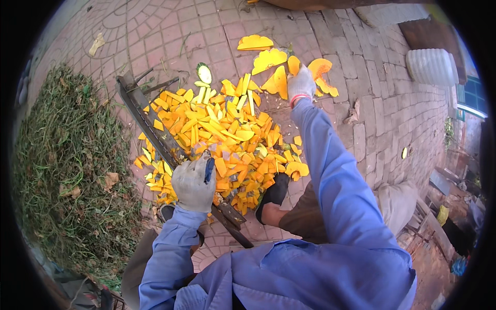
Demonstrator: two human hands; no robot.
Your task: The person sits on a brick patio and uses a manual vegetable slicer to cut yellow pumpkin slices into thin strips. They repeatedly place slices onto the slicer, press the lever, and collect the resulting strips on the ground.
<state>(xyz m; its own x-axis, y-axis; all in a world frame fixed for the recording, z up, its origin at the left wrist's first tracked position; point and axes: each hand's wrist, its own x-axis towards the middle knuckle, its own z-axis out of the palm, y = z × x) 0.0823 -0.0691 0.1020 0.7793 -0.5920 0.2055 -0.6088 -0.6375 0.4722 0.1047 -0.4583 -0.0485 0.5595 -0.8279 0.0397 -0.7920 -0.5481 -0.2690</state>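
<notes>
My left hand (192, 185), in a pale glove, is closed over the long dark metal bar tool (155, 129). A small dark blue, handle-like thing (209, 171) pokes out of its grip; the rest is hidden. Stretched out ahead, my right hand (301, 85), gloved too, has its fingers on an orange pumpkin piece (294, 65). Large pumpkin slices (269, 60) lie around that hand on the bricks. Between my hands and the bar spreads a heap of chopped pumpkin (222, 134). Beyond it is a cut green-skinned vegetable (204, 73) with pale flesh.
A big pile of green and dry plant stems (72, 181) covers the left side. Brick paving (382, 98) runs under everything. A white ribbed container (433, 67) lies at the far right, with wood scraps (434, 222) lower down. My shoe (274, 191) touches the heap.
</notes>
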